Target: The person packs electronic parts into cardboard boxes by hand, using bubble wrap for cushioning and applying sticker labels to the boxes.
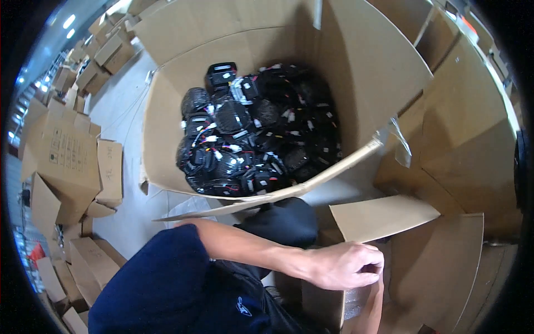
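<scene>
My left hand (347,266) reaches across to the lower right, its fingers curled closed above the near wall of an open cardboard box (439,267). What the fingers hold, if anything, is hidden. From the lower edge my right forearm (371,312) rises toward the left hand; the right hand itself is covered from sight. Clear plastic wrap (356,300) shows inside the box beside that forearm. A raised cardboard flap (384,216) stands just beyond my left hand.
Ahead stands a large open carton (172,139) heaped with black plastic-wrapped units (232,116) with coloured wires and white connectors. Tall cardboard panels (461,133) rise at the right. Stacked brown boxes (67,156) line the left, across a strip of grey floor (119,145).
</scene>
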Tool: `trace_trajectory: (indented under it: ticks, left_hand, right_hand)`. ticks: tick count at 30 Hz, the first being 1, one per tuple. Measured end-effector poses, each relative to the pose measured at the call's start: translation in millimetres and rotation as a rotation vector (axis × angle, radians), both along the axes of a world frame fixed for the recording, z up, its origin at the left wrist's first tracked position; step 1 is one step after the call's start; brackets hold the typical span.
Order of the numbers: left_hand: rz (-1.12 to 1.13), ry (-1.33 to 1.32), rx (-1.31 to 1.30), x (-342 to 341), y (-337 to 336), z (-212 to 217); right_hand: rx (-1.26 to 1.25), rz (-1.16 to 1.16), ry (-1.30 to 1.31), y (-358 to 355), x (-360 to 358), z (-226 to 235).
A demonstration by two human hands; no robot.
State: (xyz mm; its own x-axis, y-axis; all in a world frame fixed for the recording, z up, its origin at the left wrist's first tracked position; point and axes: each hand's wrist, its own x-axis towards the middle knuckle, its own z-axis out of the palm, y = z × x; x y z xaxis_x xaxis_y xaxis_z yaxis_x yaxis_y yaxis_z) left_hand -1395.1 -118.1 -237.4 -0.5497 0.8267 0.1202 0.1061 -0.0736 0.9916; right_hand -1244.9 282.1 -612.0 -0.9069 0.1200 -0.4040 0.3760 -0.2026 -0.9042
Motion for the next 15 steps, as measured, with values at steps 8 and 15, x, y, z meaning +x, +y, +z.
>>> trace_trajectory:
  ticks: [8, 15]
  left_hand:
    - [0.285, 0.234, -0.997, -147, -330, 0]
    - [0.3, 0.363, -1.613, -164, -418, -181]
  right_hand:
    - [1.076, 0.342, -0.262, -62, 83, 184]
    - [1.043, 0.392, -0.439, -133, 92, 232]
